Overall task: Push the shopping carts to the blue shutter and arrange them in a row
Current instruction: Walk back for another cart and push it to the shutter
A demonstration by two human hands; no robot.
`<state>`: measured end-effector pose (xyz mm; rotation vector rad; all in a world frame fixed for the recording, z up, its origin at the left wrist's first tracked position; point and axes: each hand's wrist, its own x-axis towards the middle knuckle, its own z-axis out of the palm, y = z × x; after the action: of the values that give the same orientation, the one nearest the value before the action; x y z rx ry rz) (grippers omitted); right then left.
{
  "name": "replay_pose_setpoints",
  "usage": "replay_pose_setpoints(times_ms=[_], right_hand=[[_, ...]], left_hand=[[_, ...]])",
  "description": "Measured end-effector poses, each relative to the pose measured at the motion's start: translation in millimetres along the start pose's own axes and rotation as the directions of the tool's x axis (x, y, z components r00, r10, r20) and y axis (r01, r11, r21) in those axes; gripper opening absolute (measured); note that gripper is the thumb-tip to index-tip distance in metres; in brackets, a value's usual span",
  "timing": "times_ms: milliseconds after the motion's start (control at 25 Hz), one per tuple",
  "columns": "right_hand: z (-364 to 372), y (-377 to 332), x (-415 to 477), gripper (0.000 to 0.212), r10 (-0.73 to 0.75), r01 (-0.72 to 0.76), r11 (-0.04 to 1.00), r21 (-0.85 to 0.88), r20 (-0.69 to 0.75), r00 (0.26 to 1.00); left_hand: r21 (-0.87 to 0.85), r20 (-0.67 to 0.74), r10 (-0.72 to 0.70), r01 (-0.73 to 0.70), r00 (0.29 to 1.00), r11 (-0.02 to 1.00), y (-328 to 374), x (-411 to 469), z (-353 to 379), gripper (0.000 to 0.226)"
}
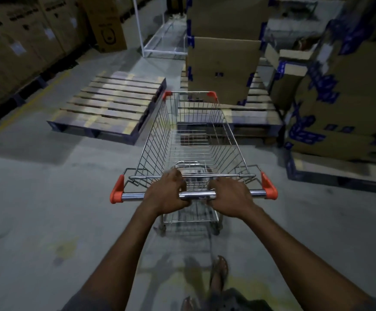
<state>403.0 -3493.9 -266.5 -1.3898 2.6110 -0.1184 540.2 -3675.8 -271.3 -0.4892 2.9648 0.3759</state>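
One wire shopping cart (192, 140) with orange corner caps stands straight ahead of me on the concrete floor, and its basket holds nothing. My left hand (166, 194) grips the chrome handle bar (197, 195) left of centre. My right hand (230, 197) grips the same bar right of centre. The cart's front end points at a pallet that carries tall cardboard boxes. No blue shutter shows in the view.
A bare wooden pallet (113, 108) lies on the floor ahead left. A stack of cardboard boxes (224, 52) stands on a pallet dead ahead. More boxed pallets (348, 104) line the right side, and cartons (21, 41) line the left wall. A white metal frame (160, 39) stands behind.
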Motion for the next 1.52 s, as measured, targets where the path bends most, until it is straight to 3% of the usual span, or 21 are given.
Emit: replay_pose_setpoints(times_ms=[120, 240, 320, 400, 560, 680, 840, 960, 1200, 1520], right_hand=[[-9, 9, -36, 0.048, 0.102, -0.099, 0.995, -0.024, 0.156, 0.983], [-28, 23, -69, 0.043, 0.143, -0.211, 0.970, 0.118, 0.426, 0.894], [-35, 31, -92, 0.039, 0.126, -0.274, 0.940, 0.203, 0.542, 0.831], [-38, 41, -114, 0.035, 0.146, -0.303, 0.930, 0.211, 0.542, 0.827], [-34, 66, -167, 0.034, 0.203, -0.295, 0.945, 0.143, 0.452, 0.868], [-23, 90, -216, 0.030, 0.262, -0.303, 0.949, 0.092, 0.305, 0.916], [-9, 114, -287, 0.029, 0.323, -0.327, 0.945, 0.019, 0.112, 0.940], [3, 128, -332, 0.024, 0.352, -0.353, 0.934, -0.055, -0.014, 0.936], [25, 153, -400, 0.031, 0.409, -0.433, 0.890, -0.141, -0.167, 0.897], [35, 164, -445, 0.028, 0.576, -0.612, 0.788, -0.069, -0.269, 0.772]], left_hand=[[-0.022, 0.213, 0.002, 0.003, 0.977, 1.000, 31, -10, 0, 0.040], [-0.228, 0.544, 0.033, 0.110, 0.839, 0.967, 62, -9, -3, 0.034], [-0.268, 0.637, 0.052, 0.158, 0.769, 0.950, 85, -9, -1, 0.036], [-0.242, 0.655, 0.067, 0.125, 0.752, 0.962, 108, -13, 2, 0.039], [-0.189, 0.620, 0.094, 0.032, 0.779, 0.981, 155, -26, 19, 0.045], [-0.125, 0.554, 0.091, -0.026, 0.828, 0.992, 200, -42, 36, 0.043], [0.149, 0.297, 0.179, -0.230, 0.938, 0.962, 261, -78, 61, 0.038], [0.310, 0.116, 0.245, -0.269, 0.963, 0.912, 297, -101, 82, 0.043], [0.419, -0.017, 0.384, -0.342, 0.923, 0.841, 356, -126, 102, 0.030], [0.416, 0.002, 0.600, -0.547, 0.800, 0.727, 398, -111, 108, 0.033]])
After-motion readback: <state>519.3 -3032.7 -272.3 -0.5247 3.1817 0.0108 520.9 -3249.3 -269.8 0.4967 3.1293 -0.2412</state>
